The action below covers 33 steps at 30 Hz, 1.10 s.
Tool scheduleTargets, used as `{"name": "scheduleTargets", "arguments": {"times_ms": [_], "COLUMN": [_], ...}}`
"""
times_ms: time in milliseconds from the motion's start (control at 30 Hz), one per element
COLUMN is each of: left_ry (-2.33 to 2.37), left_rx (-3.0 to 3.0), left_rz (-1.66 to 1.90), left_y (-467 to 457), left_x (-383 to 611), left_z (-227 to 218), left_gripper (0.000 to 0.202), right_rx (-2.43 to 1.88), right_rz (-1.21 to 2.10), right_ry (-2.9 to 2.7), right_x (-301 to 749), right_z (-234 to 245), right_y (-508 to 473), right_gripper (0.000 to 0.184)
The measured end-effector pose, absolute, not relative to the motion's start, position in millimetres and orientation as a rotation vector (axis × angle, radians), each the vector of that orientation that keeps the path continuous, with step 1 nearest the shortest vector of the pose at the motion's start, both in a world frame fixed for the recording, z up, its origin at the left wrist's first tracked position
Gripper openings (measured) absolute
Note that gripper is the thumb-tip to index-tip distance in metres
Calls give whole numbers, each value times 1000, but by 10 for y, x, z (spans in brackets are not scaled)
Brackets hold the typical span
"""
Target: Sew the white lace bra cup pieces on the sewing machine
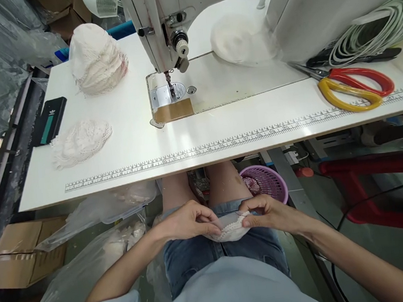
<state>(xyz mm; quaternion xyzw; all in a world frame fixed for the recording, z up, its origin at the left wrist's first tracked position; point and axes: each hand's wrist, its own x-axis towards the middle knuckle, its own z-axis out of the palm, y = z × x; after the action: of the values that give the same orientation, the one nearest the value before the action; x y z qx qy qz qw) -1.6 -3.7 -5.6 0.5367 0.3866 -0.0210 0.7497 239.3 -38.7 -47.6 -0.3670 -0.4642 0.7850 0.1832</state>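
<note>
Over my lap, a small white piece of fabric with a lacy edge (pixel 231 232) is stretched between my two hands. My left hand (pixel 197 220) pinches its left end between thumb and fingers. At its right end, my right hand (pixel 264 213) grips the edge, thumb against forefinger. The lower part of the piece sags between them. Up on the table lies a similar white lace-edged piece (pixel 81 142), and behind it a tall stack of white pieces (pixel 96 61). The sewing machine's needle and presser foot (pixel 171 88) stand above the metal plate, with no fabric under them.
Scissors with red and yellow handles (pixel 350 89) lie on the table's right, near a coil of pale green cord (pixel 372 35). A ruler strip (pixel 222 144) runs along the front edge. A purple basket (pixel 274 182) stands below, beside my leg. A dark phone-like object (pixel 51 120) lies left.
</note>
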Motion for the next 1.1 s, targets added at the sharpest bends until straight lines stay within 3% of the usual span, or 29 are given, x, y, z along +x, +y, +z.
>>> {"name": "scheduleTargets", "arguments": {"times_ms": [600,1100], "left_ry": [829,863], "left_rx": [1089,1159], "left_rz": [32,47], "left_y": [-111,-90], "left_x": [-160,3], "left_z": [-175,-185], "left_gripper": [30,25], "right_rx": [-986,-1057], "right_rz": [2306,2218], "right_ry": [-1193,-1344], "right_x": [2404,2294], "right_z": [-602,-403], "right_y": [-392,-379], "right_gripper": [15,22]}}
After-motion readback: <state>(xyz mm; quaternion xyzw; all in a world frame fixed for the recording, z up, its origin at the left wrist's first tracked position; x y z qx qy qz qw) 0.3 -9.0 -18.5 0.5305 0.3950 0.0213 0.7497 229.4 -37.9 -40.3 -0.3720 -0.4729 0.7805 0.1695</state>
